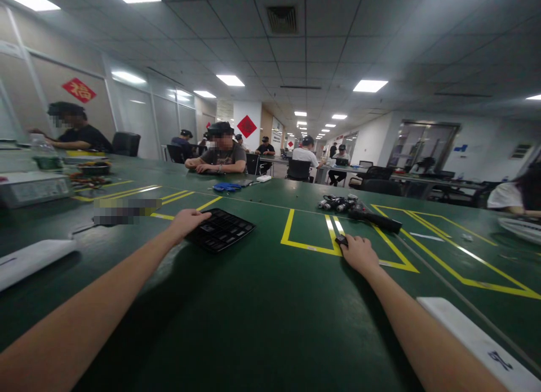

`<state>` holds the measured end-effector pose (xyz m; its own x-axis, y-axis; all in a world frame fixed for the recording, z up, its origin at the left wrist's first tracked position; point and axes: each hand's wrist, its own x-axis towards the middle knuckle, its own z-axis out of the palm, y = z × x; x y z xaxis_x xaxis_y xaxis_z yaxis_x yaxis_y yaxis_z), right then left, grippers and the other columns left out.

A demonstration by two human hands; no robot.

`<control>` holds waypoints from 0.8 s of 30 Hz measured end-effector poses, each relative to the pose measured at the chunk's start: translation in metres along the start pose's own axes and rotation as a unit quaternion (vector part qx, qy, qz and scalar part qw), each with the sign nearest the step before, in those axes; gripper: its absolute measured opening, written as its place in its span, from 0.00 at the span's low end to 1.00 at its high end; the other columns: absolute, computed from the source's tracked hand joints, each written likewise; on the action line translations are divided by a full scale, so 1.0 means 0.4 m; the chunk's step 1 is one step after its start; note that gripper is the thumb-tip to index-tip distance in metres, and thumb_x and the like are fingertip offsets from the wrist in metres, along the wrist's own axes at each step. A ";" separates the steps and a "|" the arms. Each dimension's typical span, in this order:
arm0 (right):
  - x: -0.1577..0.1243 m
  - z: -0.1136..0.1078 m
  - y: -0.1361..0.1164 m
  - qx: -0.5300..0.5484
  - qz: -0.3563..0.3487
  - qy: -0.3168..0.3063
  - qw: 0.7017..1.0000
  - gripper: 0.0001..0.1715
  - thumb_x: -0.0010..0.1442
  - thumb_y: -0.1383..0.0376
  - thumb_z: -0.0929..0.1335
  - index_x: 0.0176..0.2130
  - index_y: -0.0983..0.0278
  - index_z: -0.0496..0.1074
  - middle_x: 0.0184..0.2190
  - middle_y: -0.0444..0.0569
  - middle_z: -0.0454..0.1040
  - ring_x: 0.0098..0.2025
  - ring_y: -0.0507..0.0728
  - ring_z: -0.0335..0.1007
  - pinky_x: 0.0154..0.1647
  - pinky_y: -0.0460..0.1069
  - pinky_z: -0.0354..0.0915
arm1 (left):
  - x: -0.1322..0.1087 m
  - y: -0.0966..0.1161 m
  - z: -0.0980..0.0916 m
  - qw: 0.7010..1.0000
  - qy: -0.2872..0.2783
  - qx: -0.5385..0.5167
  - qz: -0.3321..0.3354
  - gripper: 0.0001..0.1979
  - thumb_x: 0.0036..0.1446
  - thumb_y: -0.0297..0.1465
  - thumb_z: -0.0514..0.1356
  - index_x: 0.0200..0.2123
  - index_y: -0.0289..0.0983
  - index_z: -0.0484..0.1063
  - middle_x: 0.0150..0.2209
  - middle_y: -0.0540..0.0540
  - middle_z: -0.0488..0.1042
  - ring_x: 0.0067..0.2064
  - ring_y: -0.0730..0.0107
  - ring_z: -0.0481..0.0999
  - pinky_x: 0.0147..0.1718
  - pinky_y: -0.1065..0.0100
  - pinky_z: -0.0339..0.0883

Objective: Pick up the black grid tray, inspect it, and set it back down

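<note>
"Two things are in grip over the green bench (253, 324). The left hand (189, 223) has hold of a black tray (224, 234), thumb and fingers pinching its far left side."

"Does the tray lie flat?"

"It looks tipped a little, and I can't tell from where I stand whether its near edge meets the bench. It's split up like a grid, but whatever sits inside is too dark to make out."

"And the right hand (360, 255)?"

"Fingers curled around a small black piece (341, 241), well to the right of the tray, by the yellow tape (310, 247). The fingers cover part of it, so I couldn't say what it is."

"Plenty lying about beyond."

"Right. Farther off than the right hand there's a heap of black and silver parts (338, 203), a long black rod (376, 220) just beside it, slanting off to the right. Left of that, farther still, a blue bundle (227, 186) and a small white box (264, 179)."

"Anyone opposite?"

"A co-worker (228, 155) in a dark cap (222, 129), arms resting at the far edge. Near us, a white panel (473, 341) lies on the right and a white slab (38, 259) on the left."
</note>
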<state>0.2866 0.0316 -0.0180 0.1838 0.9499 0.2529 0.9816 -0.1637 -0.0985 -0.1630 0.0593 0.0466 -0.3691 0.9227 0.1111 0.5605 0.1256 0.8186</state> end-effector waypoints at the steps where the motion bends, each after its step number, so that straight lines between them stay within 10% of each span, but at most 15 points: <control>1: 0.000 0.001 0.001 0.005 -0.001 0.001 1.000 0.24 0.57 0.59 0.57 0.50 0.67 0.64 0.47 0.61 0.67 0.48 0.67 0.59 0.44 0.57 0.57 | 0.002 -0.005 0.007 0.996 -0.011 0.083 0.024 0.15 0.38 0.41 0.62 0.17 0.35 0.66 0.20 0.45 0.68 0.30 0.58 0.71 0.25 0.68 0.60; 8: 0.008 0.001 -0.007 0.062 -0.011 0.016 0.998 0.23 0.56 0.62 0.60 0.49 0.70 0.65 0.46 0.64 0.67 0.50 0.68 0.59 0.46 0.60 0.55 | -0.005 -0.008 0.034 0.899 -0.065 0.422 0.100 0.24 0.46 0.49 0.50 0.27 0.32 0.71 0.35 0.32 0.73 0.39 0.50 0.72 0.32 0.63 0.62; 13: -0.016 0.001 -0.124 0.157 -0.082 0.008 0.984 0.25 0.55 0.61 0.62 0.52 0.64 0.63 0.48 0.53 0.68 0.51 0.60 0.60 0.51 0.54 0.56 | -0.054 0.005 0.105 0.933 -0.055 0.315 0.165 0.25 0.48 0.50 0.48 0.31 0.33 0.70 0.35 0.38 0.72 0.36 0.57 0.71 0.30 0.66 0.60; 20: -0.108 0.036 -0.285 0.532 -0.259 -0.029 0.805 0.22 0.51 0.64 0.67 0.47 0.61 0.67 0.47 0.49 0.69 0.50 0.60 0.61 0.52 0.57 0.56 | -0.210 0.060 0.258 0.946 -0.130 0.080 0.285 0.21 0.50 0.46 0.51 0.37 0.34 0.65 0.30 0.47 0.67 0.29 0.69 0.66 0.27 0.68 0.59; 24: -0.121 0.048 -0.289 0.553 -0.290 -0.030 0.781 0.20 0.49 0.65 0.68 0.45 0.60 0.68 0.46 0.48 0.69 0.50 0.61 0.61 0.53 0.58 0.56 | -0.260 0.068 0.268 0.939 -0.193 -0.013 0.286 0.19 0.51 0.43 0.51 0.39 0.33 0.63 0.25 0.51 0.63 0.25 0.73 0.62 0.24 0.70 0.57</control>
<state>0.1632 0.0095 -0.0373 -0.3099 0.7951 0.5214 0.2474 0.5969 -0.7632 -0.0300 0.0058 -0.0030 0.2851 0.9004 0.3286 0.5643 -0.4348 0.7017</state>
